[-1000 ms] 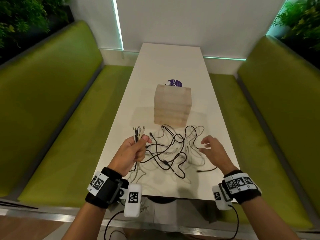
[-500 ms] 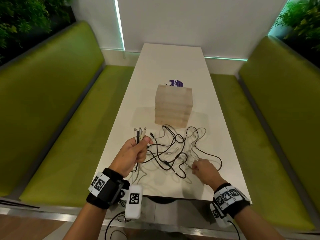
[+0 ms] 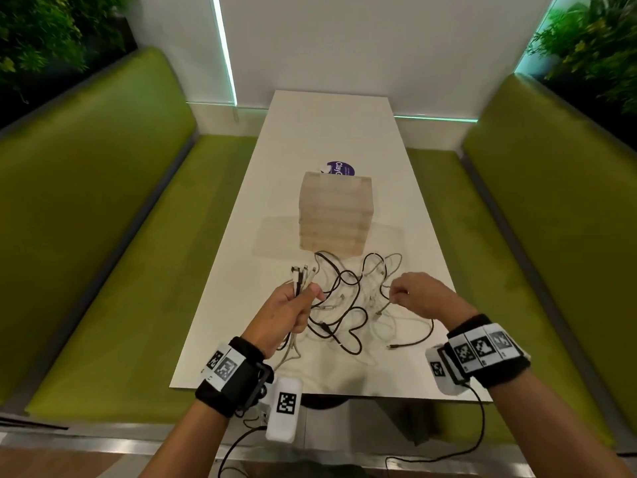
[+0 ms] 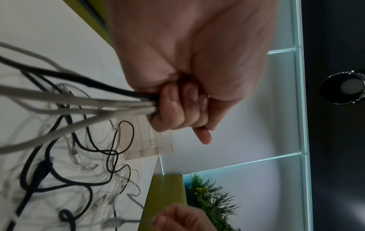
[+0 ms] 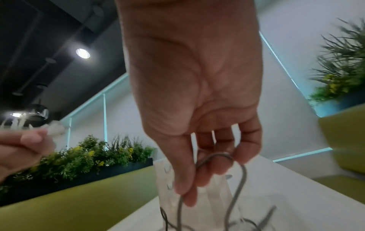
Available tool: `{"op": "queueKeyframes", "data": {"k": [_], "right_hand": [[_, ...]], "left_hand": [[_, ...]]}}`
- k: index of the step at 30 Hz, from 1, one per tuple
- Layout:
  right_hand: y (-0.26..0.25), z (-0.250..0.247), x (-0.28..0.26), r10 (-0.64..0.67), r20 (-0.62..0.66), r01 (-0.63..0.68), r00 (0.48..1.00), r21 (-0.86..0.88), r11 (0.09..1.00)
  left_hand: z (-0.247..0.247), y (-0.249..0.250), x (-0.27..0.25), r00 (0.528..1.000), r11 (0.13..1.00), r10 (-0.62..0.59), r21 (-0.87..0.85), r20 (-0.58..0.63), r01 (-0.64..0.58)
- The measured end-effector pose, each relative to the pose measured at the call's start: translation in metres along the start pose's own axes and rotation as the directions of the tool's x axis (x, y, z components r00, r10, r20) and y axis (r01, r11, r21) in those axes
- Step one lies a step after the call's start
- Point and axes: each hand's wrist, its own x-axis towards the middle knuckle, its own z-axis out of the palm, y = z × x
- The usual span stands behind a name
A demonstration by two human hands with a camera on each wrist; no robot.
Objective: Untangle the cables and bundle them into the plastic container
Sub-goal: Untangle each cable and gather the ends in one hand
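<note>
Cables (image 3: 348, 305) sprawl tangled on the table (image 3: 331, 125), just before the container (image 3: 336, 215). My left hand (image 3: 289, 315) grips a bunch, plugs pointing away. My right hand (image 3: 418, 293), which was lower half a second ago, pinches a grey cable's loop.

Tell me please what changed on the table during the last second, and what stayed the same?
The right hand reached down into the tangled cables, took hold of a thin grey cable and has lifted a loop of it. The left hand keeps gripping its bunch of cable ends, plugs up. The plastic container did not move.
</note>
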Motion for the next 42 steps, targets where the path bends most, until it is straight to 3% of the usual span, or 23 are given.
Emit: {"op": "queueKeyframes", "data": {"k": [2,4,6,7,9,12,15,20,21,24,25,28,32,36,39,42], "right_hand": [[-0.006,-0.011,0.001,0.050,-0.045,-0.052,0.998,-0.043,0.998],[-0.014,-0.020,-0.003,0.069,-0.199,-0.063,0.978,0.039,0.997],[-0.033,-0.022,-0.012,0.063,-0.400,0.089,0.914,0.351,0.932],[-0.047,-0.020,-0.020,0.066,-0.457,0.206,0.887,0.520,0.829],[-0.078,-0.008,-0.034,0.026,-0.457,0.337,0.889,0.692,0.639],[-0.107,0.023,-0.037,-0.045,-0.390,0.344,0.920,0.745,0.571],[-0.116,0.042,-0.030,-0.054,-0.404,0.371,0.913,0.770,0.520],[-0.119,0.044,-0.025,-0.122,-0.431,0.425,0.894,0.729,0.537],[-0.117,0.041,-0.023,-0.162,-0.398,0.414,0.903,0.704,0.577],[-0.101,0.035,-0.008,-0.274,-0.198,0.336,0.941,0.463,0.820],[-0.093,0.033,-0.002,-0.279,-0.148,0.316,0.949,0.414,0.854],[-0.057,0.032,0.019,-0.224,-0.114,0.251,0.968,0.460,0.851],[-0.020,0.027,0.035,-0.154,-0.209,0.241,0.966,0.507,0.827],[-0.035,0.016,0.038,-0.161,-0.340,0.343,0.926,0.585,0.735],[-0.066,0.011,0.030,-0.209,-0.368,0.407,0.906,0.625,0.666],[-0.086,0.011,0.025,-0.320,-0.333,0.461,0.887,0.588,0.665]], "left_hand": [[0.003,0.000,0.002,1.000,1.000,-0.010,-0.025,-0.006,0.010],[0.004,-0.002,0.005,0.999,0.996,-0.020,-0.087,-0.035,0.017],[0.006,-0.003,0.009,0.995,0.985,-0.026,-0.171,-0.100,0.009],[0.007,-0.003,0.011,0.991,0.977,-0.031,-0.212,-0.129,0.003],[0.011,0.000,0.015,0.988,0.957,-0.033,-0.290,-0.153,-0.013],[0.018,0.005,0.017,0.994,0.928,-0.024,-0.373,-0.105,-0.017],[0.020,0.010,0.018,0.997,0.897,0.010,-0.439,-0.082,-0.045],[0.017,0.011,0.020,0.994,0.895,0.044,-0.438,-0.102,-0.084],[0.016,0.013,0.019,0.991,0.885,0.050,-0.454,-0.125,-0.102],[0.004,0.026,0.015,0.968,0.811,0.108,-0.544,-0.226,-0.218],[-0.003,0.033,0.012,0.957,0.786,0.125,-0.562,-0.263,-0.257],[-0.034,0.057,0.002,0.907,0.730,0.167,-0.569,-0.387,-0.378],[-0.075,0.069,-0.006,0.849,0.711,0.224,-0.515,-0.478,-0.478],[-0.073,0.046,0.005,0.870,0.831,0.153,-0.416,-0.469,-0.370],[-0.047,0.027,0.015,0.930,0.938,0.085,-0.287,-0.359,-0.196],[-0.017,0.017,0.022,0.968,0.982,0.049,-0.166,-0.247,-0.092]]}}
